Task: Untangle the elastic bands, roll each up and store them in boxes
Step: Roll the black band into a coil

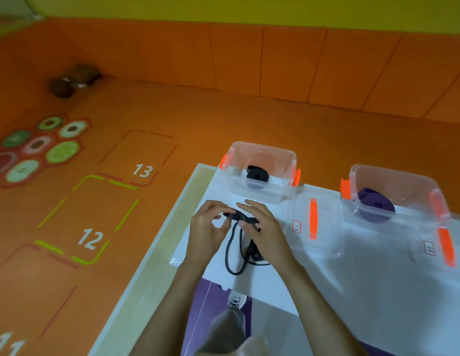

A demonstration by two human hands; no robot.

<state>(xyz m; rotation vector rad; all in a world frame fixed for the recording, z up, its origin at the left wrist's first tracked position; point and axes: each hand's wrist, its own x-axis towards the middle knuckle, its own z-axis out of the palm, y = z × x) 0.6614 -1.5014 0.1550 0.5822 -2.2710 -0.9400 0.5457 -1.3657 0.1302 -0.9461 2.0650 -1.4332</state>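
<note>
Head view: left box point(259, 173) holds black roll point(257, 173), seemingly.

Two clear boxes point(259, 173) point(396, 191); two lids point(316, 224) point(434, 247); three elastic bands: two black point(257, 173) point(235, 242), one purple point(375, 201); two hands point(208, 227) point(264, 227).

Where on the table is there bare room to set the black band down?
Bare white table lies near the front edge, right of the hands and below the two lids. The back is crowded: left box, right box. Both hands, left and right, hold the black band.
</note>
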